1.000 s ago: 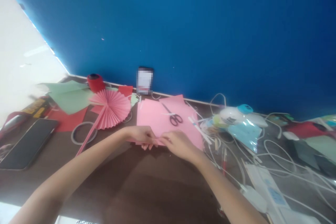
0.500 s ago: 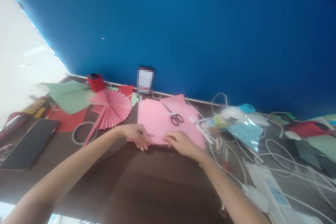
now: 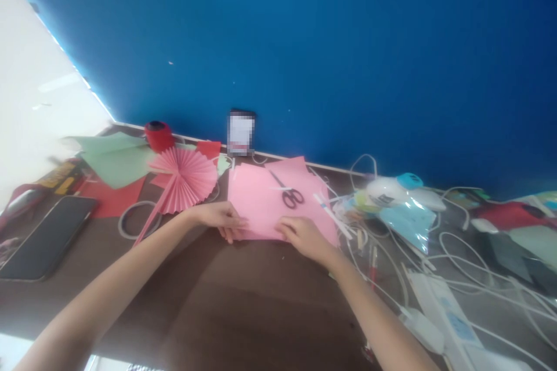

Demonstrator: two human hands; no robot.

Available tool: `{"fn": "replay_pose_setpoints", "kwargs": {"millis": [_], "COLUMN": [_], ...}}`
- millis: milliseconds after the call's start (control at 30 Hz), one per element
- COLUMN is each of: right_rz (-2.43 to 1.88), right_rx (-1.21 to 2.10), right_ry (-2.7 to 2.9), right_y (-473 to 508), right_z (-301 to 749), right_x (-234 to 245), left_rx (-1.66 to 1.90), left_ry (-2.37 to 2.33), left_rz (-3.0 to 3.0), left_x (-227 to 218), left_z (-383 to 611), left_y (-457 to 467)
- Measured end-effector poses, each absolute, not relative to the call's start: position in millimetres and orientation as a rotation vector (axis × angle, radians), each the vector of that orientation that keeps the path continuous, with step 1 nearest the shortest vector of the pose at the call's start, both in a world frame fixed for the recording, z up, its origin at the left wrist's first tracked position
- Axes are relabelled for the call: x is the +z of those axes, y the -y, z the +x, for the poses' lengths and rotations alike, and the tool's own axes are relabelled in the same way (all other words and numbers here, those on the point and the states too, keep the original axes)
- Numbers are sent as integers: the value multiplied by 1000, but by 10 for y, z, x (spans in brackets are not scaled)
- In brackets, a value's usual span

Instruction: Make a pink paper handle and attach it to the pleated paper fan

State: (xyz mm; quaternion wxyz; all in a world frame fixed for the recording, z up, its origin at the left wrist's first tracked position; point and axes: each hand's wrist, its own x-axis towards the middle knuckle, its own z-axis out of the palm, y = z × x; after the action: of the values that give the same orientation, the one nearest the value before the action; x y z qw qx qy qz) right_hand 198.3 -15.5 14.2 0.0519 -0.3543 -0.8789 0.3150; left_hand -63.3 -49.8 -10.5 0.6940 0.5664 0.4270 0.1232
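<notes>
Several pink paper sheets (image 3: 256, 194) lie overlapping at the middle of the dark table. My left hand (image 3: 224, 221) is closed at their front left corner, thumb and fingers pinching pink paper. At the front edge further right, my right hand (image 3: 302, 236) pinches pink paper too, its fingertips pressed together. Blur hides how many layers each hand grips. Dark-handled scissors (image 3: 292, 198) rest on the sheets, blades pointing to the back left. Left of my left hand lies a pleated pink paper fan (image 3: 189, 179) with a long pink handle.
At left are a phone (image 3: 50, 237), a tape roll (image 3: 130, 220), and red (image 3: 117, 197) and green paper (image 3: 115, 162). A second device (image 3: 241, 133) leans on the blue wall. White cables, a blue plastic packet (image 3: 409, 223) and a power strip (image 3: 448, 307) crowd the right.
My hands have moved slightly apart along the front edge of the paper, the left one a little up and leftward. The scissors and fan stay in place.
</notes>
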Motion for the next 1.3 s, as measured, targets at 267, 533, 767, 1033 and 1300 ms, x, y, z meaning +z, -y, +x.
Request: {"fn": "replay_pose_setpoints", "kwargs": {"millis": [267, 533, 767, 1033, 1300], "right_rz": [-1117, -1121, -1228, -1238, -998], "right_rx": [998, 1175, 1215, 981, 854], "right_ry": [2618, 2518, 2403, 2355, 2434], "right_y": [143, 155, 134, 141, 148], "right_z": [2023, 2055, 2144, 2209, 2272], "right_x": [57, 15, -16, -132, -280], "left_rx": [341, 412, 390, 490, 482], "left_ry": [-960, -943, -993, -1064, -1190], "left_rz": [1220, 1096, 1157, 1084, 1213], "left_x": [-219, -229, -175, -223, -207], "left_z": [-752, -779, -851, -864, -783], "left_y": [529, 574, 602, 631, 677]}}
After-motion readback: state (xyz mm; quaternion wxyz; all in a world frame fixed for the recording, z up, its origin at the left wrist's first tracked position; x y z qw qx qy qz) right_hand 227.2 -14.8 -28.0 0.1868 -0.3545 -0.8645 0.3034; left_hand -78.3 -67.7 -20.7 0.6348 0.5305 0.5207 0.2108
